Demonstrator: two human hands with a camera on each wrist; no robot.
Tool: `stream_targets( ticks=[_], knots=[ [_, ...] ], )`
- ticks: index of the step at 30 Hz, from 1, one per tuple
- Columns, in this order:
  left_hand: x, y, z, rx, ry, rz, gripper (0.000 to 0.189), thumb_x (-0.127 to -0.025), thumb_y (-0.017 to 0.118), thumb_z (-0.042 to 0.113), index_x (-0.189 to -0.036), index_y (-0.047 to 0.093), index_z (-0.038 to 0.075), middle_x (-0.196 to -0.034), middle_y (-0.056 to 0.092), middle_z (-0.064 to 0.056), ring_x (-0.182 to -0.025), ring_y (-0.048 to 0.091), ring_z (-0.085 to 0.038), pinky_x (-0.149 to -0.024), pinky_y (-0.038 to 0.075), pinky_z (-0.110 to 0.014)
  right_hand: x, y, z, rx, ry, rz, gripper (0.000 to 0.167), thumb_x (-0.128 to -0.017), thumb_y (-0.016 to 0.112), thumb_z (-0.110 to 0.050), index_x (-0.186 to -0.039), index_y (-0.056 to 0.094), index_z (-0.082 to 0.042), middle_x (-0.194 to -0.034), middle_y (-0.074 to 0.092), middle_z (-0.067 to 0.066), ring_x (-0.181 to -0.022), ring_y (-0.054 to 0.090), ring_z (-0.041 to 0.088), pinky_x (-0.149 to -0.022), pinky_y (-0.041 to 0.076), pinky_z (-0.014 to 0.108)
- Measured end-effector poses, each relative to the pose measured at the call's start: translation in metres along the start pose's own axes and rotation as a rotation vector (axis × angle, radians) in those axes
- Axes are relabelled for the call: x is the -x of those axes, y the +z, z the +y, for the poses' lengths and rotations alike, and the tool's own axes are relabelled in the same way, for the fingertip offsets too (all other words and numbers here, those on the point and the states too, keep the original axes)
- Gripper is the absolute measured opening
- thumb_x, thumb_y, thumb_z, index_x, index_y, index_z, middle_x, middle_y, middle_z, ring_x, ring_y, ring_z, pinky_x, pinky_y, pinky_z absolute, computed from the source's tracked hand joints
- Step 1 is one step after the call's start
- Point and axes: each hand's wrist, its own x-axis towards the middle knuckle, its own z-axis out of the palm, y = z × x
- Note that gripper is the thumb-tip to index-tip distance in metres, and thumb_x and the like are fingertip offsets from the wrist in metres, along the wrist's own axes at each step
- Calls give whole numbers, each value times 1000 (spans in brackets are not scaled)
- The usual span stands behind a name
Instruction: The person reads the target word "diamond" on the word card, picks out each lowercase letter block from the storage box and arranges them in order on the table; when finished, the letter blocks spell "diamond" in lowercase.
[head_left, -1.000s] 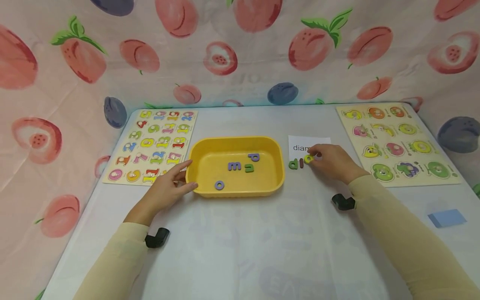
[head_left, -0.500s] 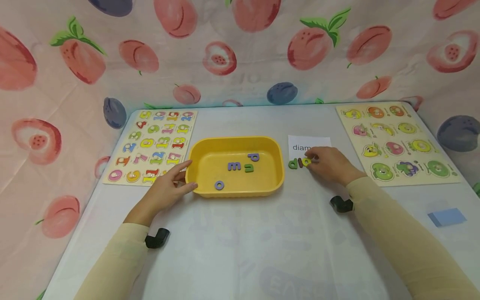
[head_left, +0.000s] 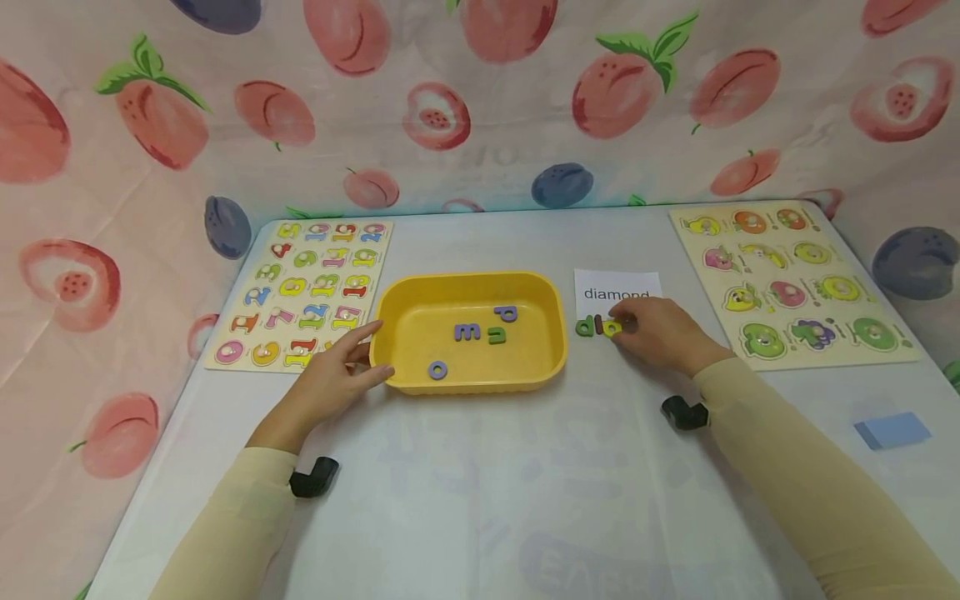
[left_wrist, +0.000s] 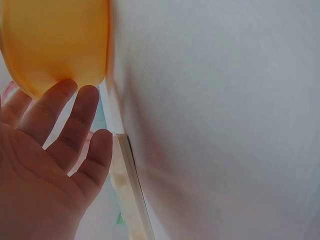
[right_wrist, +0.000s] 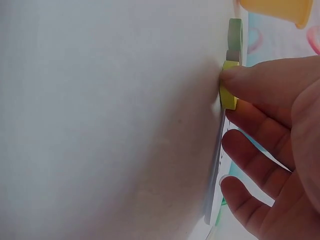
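My right hand pinches a yellow letter between thumb and forefinger, low at the tabletop. This letter, probably an "a", is partly covered by my fingers; its yellow edge shows in the right wrist view. Just left of it lie a dark red stick-shaped letter and a green "d", in a row below a white card printed "diamond". My left hand rests with spread, relaxed fingers against the left end of a yellow tray. In the tray lie a purple "m" and several other letters.
A number puzzle board lies at the left, behind my left hand. At the right is a fruit puzzle board, with a blue block nearer the front. A fruit-print cloth hangs behind the table.
My right hand has drawn the yellow letter slightly left and down, close against the dark red one. More of the card's word now shows. The left hand stays at the tray.
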Motion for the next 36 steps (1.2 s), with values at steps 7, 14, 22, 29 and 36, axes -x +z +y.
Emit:
stream_targets(
  ticks=[7, 14, 22, 29, 36],
  knots=[
    [-1, 1, -1, 5, -3, 8, 79, -91, 72, 42, -158, 32, 28, -142, 54, -20, -131, 48, -37, -109, 35, -60, 1, 0, 0, -11, -9, -4, 39, -91, 67, -15, -125, 64, 4, -122, 65, 21, -111, 55, 37, -105, 40, 57],
    [-1, 0, -1, 8, -6, 7, 79, -91, 72, 42, -158, 31, 28, -143, 54, -20, -130, 48, -37, -109, 35, -60, 1, -4, -1, -16, 14, -7, 39, -93, 67, -17, -127, 63, 2, -123, 65, 21, -114, 56, 37, -104, 42, 56],
    [-1, 0, -1, 14, -3, 2, 79, -91, 72, 42, -158, 32, 28, -141, 55, -19, -130, 48, -37, -108, 35, -59, -3, -7, 1, -31, 30, -27, 39, -93, 65, -14, -129, 61, 2, -125, 63, 22, -118, 55, 39, -104, 41, 57],
    [0, 1, -2, 17, -5, 6, 79, -92, 72, 41, -158, 31, 28, -142, 55, -19, -131, 48, -37, -109, 35, -60, -5, -5, 2, -29, 18, -23, 40, -93, 65, -13, -130, 60, 2, -124, 64, 22, -115, 57, 38, -103, 43, 56],
    [0, 0, -2, 8, 0, 12, 78, -92, 71, 41, -158, 32, 28, -142, 55, -19, -131, 48, -37, -108, 35, -60, -6, -4, 4, -32, 24, -31, 40, -93, 64, -13, -130, 60, 1, -124, 64, 21, -114, 57, 38, -103, 42, 57]
  ],
)
